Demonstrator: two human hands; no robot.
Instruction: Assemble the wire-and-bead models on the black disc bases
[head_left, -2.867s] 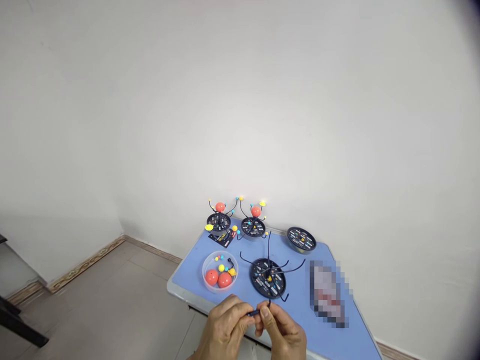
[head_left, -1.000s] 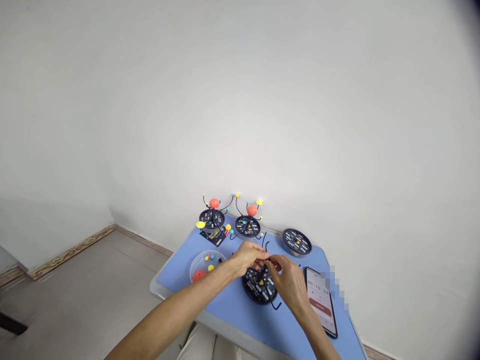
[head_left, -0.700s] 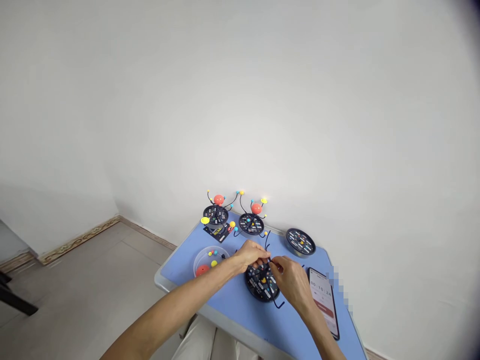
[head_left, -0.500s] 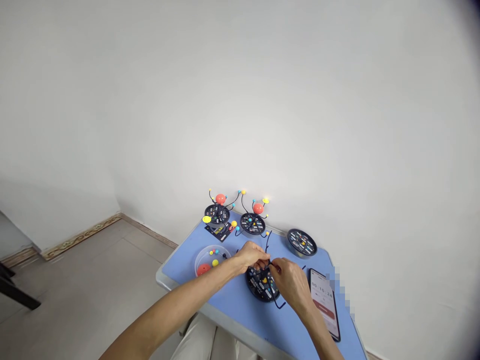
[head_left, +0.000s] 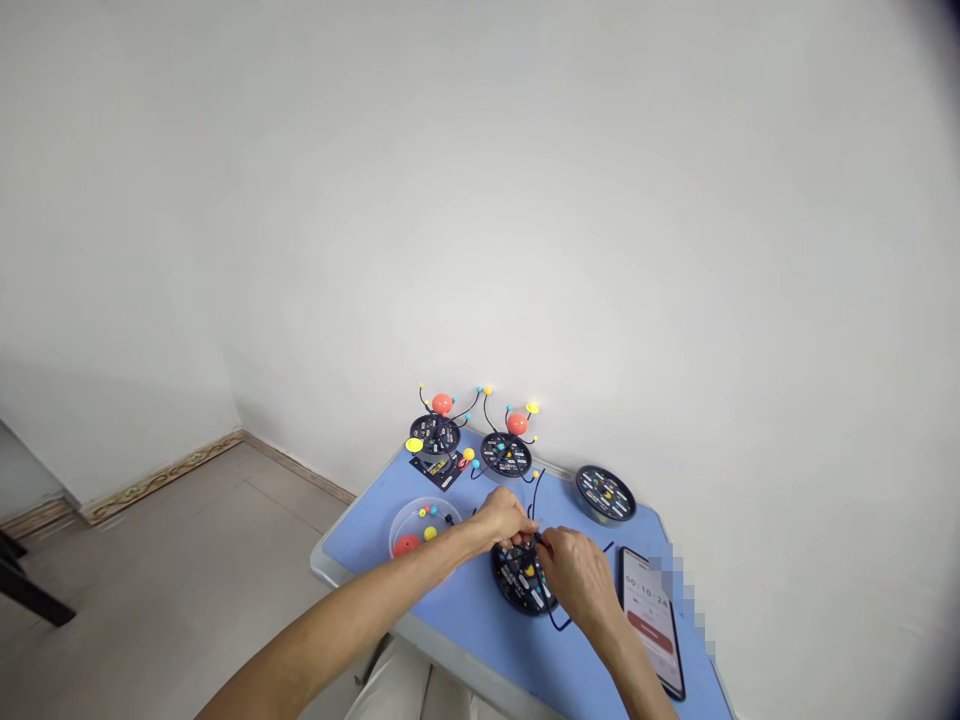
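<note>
Two narrow pinches, left hand (head_left: 504, 517) and right hand (head_left: 579, 572), hold a small black piece (head_left: 537, 538) over the round base (head_left: 517, 592) at lower centre, where steady, aligned fingertip pressure should keep it straight without bumping the curved rod (head_left: 538, 488)

Phone screen (head_left: 648, 625) reading "00:10:24"
</note>
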